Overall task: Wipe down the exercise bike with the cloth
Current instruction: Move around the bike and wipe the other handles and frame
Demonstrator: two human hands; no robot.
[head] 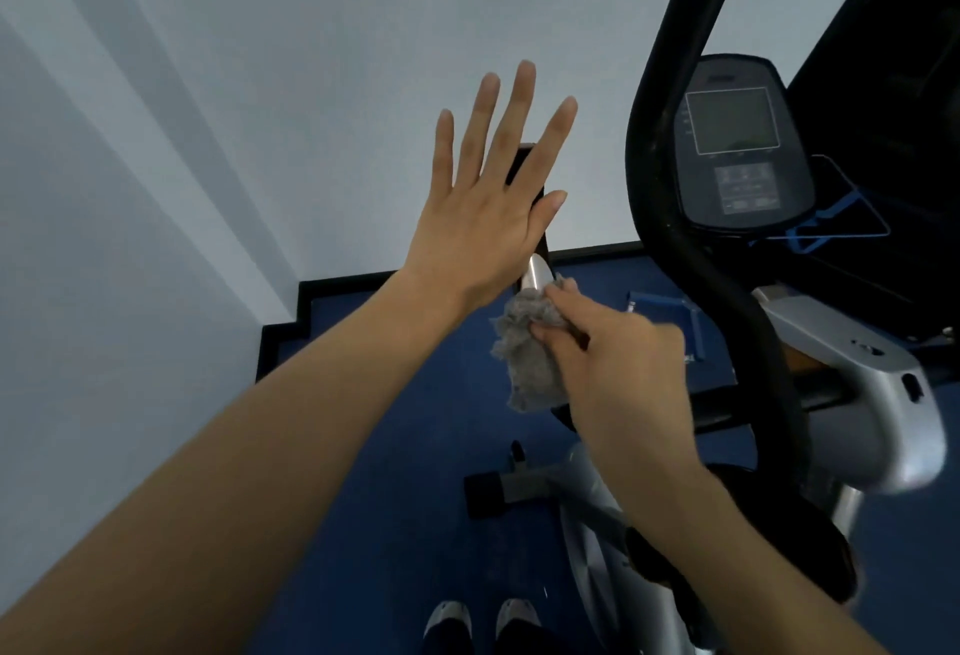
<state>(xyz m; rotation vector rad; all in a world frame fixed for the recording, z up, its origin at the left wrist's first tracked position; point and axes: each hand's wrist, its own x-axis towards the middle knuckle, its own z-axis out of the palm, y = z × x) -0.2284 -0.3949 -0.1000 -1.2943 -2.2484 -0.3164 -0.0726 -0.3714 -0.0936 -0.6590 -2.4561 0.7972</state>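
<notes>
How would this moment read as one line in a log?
right hand: pinching grey cloth on left handlebar | left hand: open, fingers spread | console: not touched

The cloth point(530, 347) is grey, fuzzy and crumpled, bunched at the centre of the frame against a silver bar of the exercise bike point(737, 259). The bike fills the right side: curved black handlebar, grey console with a dark screen, silver body below.

A small exercise room, home or gym.

An exercise bike point(779, 342) with a grey console point(740, 145) and black handlebars point(670, 134) stands on blue flooring point(395, 446), close to plain pale walls point(260, 56) edged with black skirting point(332, 285).
</notes>
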